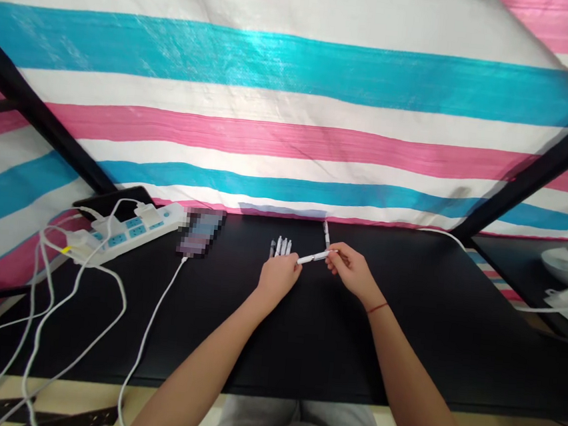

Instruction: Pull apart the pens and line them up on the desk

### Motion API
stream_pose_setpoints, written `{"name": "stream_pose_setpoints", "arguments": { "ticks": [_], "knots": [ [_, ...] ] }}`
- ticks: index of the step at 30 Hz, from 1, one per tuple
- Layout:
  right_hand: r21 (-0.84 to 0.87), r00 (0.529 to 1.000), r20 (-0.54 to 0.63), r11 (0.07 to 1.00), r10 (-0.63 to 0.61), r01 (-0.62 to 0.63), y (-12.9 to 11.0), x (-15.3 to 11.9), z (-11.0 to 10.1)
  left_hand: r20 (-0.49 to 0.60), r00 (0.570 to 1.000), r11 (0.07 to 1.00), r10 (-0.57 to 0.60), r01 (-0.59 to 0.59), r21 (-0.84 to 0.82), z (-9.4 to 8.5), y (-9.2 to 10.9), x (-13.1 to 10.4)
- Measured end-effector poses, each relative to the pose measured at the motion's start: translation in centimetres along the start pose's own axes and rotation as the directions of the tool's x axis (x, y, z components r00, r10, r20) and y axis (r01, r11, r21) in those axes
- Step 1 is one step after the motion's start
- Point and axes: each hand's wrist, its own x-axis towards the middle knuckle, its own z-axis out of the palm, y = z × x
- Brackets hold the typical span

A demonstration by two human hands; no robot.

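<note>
A white pen [313, 257] is stretched between my two hands above the black table, tilted slightly up to the right. My left hand [279, 275] is closed at its left end, the fingers partly hidden under the back of the hand. With thumb and fingertips my right hand [349, 269] pinches the other end, near the clip. Just beyond my left hand several more pens [283, 246] lie side by side, their lower parts hidden by that hand. Another white pen [326, 232] lies behind my right hand, pointing toward the striped sheet.
On the left of the black table [315, 350] sit a white power strip [131, 238] with plugs, tangled white cables [79, 280] and a phone [201, 233] on a cord. A dark tablet-like object [119, 200] leans behind. Black frame bars and a striped sheet [291, 140] enclose the back.
</note>
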Motion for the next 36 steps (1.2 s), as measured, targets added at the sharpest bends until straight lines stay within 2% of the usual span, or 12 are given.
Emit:
{"name": "stream_pose_setpoints", "arguments": {
  "ticks": [4,8,11,14,18,21,25,28,31,36],
  "knots": [
    [-0.051,0.999,-0.050,0.999,-0.009,0.007,-0.3,0.0,-0.2,-0.043,0.999,0.989,0.028,-0.034,-0.145,-0.1,-0.1,-0.1],
    [-0.033,0.978,-0.194,0.996,0.080,-0.088,0.0,0.3,-0.8,-0.144,0.983,0.931,0.114,-0.156,-0.331,-0.3,-0.5,0.0],
    [0.098,0.957,-0.230,0.982,0.178,-0.159,0.5,0.6,-1.2,-0.195,0.960,0.904,0.200,-0.258,-0.341,-0.2,-0.7,0.2],
    [0.189,0.965,-0.175,0.969,0.193,-0.160,0.7,0.7,-1.5,-0.210,0.953,0.909,0.219,-0.278,-0.311,-0.1,-0.8,0.3],
    [0.187,0.989,-0.113,0.980,0.093,-0.071,0.4,0.6,-1.7,-0.200,0.959,0.906,0.199,-0.258,-0.336,-0.1,-0.7,0.2],
    [0.198,0.994,-0.096,0.979,0.059,-0.039,0.3,0.6,-1.9,-0.201,0.963,0.874,0.182,-0.252,-0.415,-0.3,-0.7,0.2],
    [0.281,0.985,-0.137,0.957,0.107,-0.064,0.6,0.8,-1.9,-0.177,0.982,0.774,0.058,-0.156,-0.614,-0.2,-1.0,0.5],
    [0.327,0.972,-0.169,0.940,0.162,-0.100,0.9,0.9,-2.1,-0.118,0.992,0.643,-0.046,-0.061,-0.764,-0.1,-1.3,0.8],
    [0.345,0.972,-0.158,0.932,0.173,-0.109,1.0,0.9,-2.2,-0.102,0.989,0.535,-0.104,-0.031,-0.844,-0.2,-1.4,0.9],
    [0.344,0.961,-0.168,0.926,0.222,-0.154,0.9,0.9,-2.2,-0.136,0.979,0.484,-0.154,-0.045,-0.874,-0.3,-1.3,0.9]
  ]
}}
